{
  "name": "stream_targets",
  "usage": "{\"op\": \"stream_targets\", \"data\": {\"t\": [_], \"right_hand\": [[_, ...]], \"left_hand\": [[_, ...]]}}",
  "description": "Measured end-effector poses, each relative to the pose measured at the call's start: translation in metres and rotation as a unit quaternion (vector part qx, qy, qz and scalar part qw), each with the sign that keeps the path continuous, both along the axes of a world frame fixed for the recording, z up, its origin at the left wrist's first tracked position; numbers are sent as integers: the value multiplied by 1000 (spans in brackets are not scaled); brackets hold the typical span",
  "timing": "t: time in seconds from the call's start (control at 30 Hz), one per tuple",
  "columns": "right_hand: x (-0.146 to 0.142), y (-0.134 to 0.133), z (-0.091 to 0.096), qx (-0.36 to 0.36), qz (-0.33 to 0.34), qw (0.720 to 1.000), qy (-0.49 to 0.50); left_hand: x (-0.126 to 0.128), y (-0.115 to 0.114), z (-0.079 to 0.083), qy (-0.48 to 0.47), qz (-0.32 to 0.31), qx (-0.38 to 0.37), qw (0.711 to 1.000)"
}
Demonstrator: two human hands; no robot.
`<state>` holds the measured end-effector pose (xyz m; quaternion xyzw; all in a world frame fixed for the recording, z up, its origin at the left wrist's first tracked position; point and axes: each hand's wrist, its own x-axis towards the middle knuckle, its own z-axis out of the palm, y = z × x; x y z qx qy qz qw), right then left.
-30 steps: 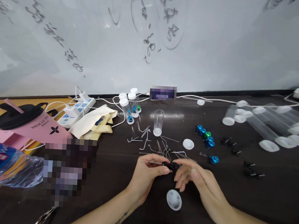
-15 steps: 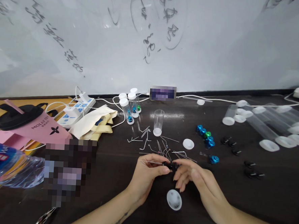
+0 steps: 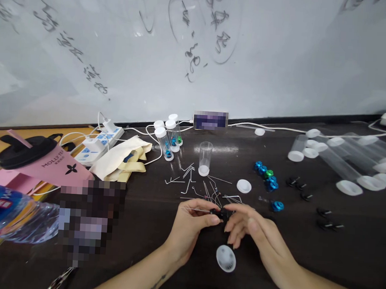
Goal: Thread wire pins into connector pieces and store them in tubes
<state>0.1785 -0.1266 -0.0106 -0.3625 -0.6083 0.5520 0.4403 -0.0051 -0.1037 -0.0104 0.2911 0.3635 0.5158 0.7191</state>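
My left hand (image 3: 190, 225) pinches a small black part (image 3: 221, 214) between thumb and fingertips, with a thin metal wire (image 3: 195, 210) running along the fingers. From the other side, the curled fingers of my right hand (image 3: 256, 231) close on the same part; the fingertips hide much of it. Just below the hands lies a white dished cap (image 3: 226, 258) with dark spots inside. Beyond them are scattered bent metal pins (image 3: 188, 172) and thin wires (image 3: 207, 191). A clear tube (image 3: 205, 156) stands upright on its white base, near another white cap (image 3: 244, 186).
Blue and green metal pieces (image 3: 271, 183) and small black parts with pins (image 3: 324, 212) lie to the right. Clear tubes with white caps (image 3: 349, 187) lie farther right. Several filled tubes (image 3: 164, 143) stand at the back. A pink cup (image 3: 53, 162) and plastic bottle (image 3: 15, 214) occupy the left.
The view has shifted very slightly. Both hands keep nearly the same pose around the small black part; nothing else has visibly moved.
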Motion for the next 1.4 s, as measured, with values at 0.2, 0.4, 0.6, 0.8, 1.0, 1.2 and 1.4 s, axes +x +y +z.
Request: {"op": "stream_targets", "data": {"t": [0.2,0.4,0.6,0.8,1.0,1.2,1.4], "right_hand": [[0,0,0,-3,-2,1000,-3],[-1,0,0,-5,-1,1000,2],[-1,1,0,2,-2,1000,5],[0,0,-1,2,-3,1000,1],[0,-1,-1,3,-2,1000,1],[-2,0,5,17,-20,998,-54],[-4,3,5,25,-44,990,-128]], "left_hand": [[0,0,1,7,0,1,1000],[0,1,0,9,-1,4,1000],[-1,0,0,9,0,4,1000],[0,-1,1,8,-1,2,1000],[0,-1,1,8,-2,2,1000],[0,-1,2,17,-1,2,1000],[0,-1,3,45,-12,18,999]]}}
